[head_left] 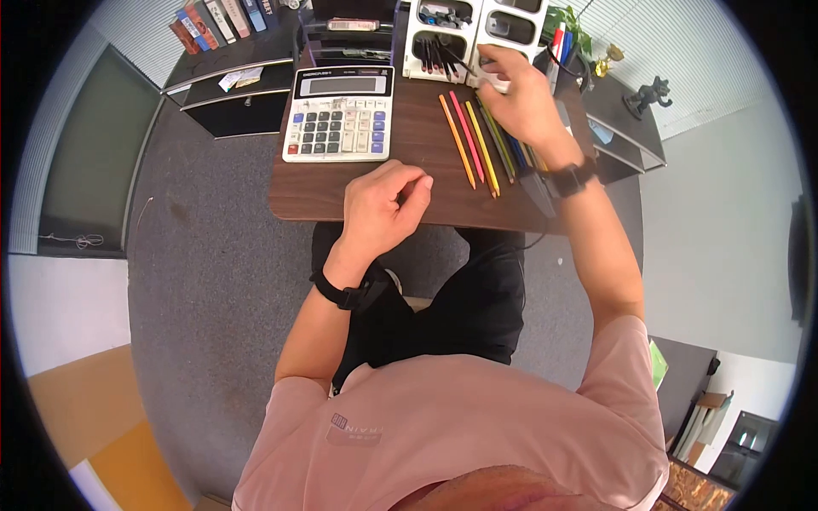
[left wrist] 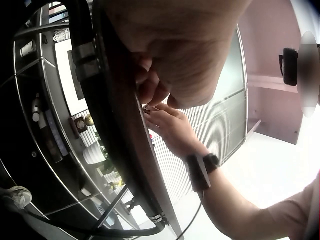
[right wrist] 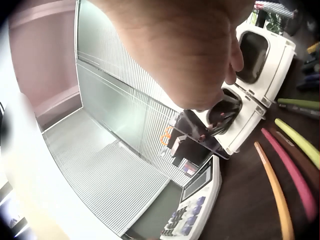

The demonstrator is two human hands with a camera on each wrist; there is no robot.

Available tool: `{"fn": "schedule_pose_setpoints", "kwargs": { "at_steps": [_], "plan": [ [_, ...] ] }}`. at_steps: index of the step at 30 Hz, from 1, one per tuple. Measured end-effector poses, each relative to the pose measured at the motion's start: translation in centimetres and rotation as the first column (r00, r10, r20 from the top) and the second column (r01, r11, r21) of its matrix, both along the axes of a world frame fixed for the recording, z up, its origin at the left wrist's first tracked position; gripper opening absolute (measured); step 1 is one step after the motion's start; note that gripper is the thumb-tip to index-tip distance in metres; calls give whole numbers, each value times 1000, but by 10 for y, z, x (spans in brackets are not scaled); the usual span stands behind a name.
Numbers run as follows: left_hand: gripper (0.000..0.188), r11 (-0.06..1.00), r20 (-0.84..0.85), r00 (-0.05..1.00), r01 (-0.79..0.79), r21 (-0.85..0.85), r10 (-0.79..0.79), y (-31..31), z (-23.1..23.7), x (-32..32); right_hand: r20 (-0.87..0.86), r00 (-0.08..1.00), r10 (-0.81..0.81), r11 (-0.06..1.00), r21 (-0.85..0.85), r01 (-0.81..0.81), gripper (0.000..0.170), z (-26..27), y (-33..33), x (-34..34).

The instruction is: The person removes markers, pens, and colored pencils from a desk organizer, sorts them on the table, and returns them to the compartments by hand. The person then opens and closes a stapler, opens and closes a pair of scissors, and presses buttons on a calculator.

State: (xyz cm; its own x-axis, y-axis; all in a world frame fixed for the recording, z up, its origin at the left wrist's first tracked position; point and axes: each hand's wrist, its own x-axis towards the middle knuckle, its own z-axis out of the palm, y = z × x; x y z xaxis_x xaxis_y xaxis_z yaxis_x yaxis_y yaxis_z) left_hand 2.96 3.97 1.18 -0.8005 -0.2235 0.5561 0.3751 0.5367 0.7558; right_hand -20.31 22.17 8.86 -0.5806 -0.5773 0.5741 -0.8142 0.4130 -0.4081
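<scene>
My right hand is at the white desk organizer, thumb and fingers pinching a thin dark pencil that slants over the front-left compartment. Several dark pencils stand in that compartment. Below the hand, coloured pencils lie side by side on the brown table: an orange pencil, a pink pencil, a yellow pencil and darker ones partly under the wrist. At the table's front edge rests my left hand, fingers loosely curled and holding nothing. In the right wrist view the hand hides its own fingertips.
A white calculator lies on the left of the table. Behind it is a clear-sided rack. Markers stand in a dark holder at the right back. Shelves with books and a dark figurine stand beyond.
</scene>
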Motion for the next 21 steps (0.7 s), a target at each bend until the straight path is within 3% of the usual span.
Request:
{"fn": "schedule_pose_setpoints", "kwargs": {
  "at_steps": [12,21],
  "plan": [
    [11,998,42,999,-24,-50,26,3,0,0,236,967,-97,995,31,93,23,-1,87,102],
    [13,994,100,991,-80,-75,87,7,-1,-2,23,993,-118,976,187,112,30,-30,52,130]
  ]
}}
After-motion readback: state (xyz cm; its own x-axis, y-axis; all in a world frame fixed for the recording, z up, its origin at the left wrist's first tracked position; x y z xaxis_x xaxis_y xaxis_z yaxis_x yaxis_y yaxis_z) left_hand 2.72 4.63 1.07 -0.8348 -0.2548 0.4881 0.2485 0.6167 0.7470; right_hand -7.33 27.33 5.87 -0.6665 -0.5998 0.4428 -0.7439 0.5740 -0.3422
